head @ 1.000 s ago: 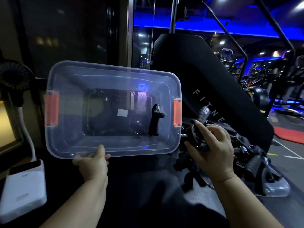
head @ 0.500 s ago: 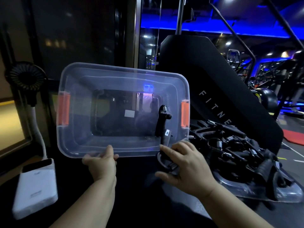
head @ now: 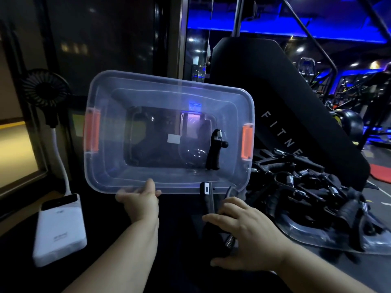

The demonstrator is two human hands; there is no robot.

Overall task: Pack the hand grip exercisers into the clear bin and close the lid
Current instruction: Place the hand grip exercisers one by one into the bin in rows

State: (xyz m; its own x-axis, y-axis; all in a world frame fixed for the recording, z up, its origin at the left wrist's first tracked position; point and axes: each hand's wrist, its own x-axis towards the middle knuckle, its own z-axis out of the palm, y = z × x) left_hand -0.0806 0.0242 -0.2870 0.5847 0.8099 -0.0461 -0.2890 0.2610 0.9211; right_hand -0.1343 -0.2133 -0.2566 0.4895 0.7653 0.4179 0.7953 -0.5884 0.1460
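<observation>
My left hand (head: 140,203) grips the near rim of the clear bin (head: 105,174), which is tilted up with its opening facing me and orange latches on both ends. One black hand grip exerciser (head: 214,150) stands inside it at the right. My right hand (head: 246,235) holds another black exerciser (head: 208,199) just below the bin's near rim, its spring showing under my fingers. A pile of exercisers (head: 304,187) lies to the right on the clear lid (head: 300,231).
A white power bank (head: 60,227) lies at the left on the dark surface, with a small black fan (head: 45,87) on a white neck behind it. A black fitness machine (head: 275,98) rises behind the bin and the pile.
My right hand has carried an exerciser from the pile leftward and down to just below the bin's rim. The bin stays tilted in my left hand.
</observation>
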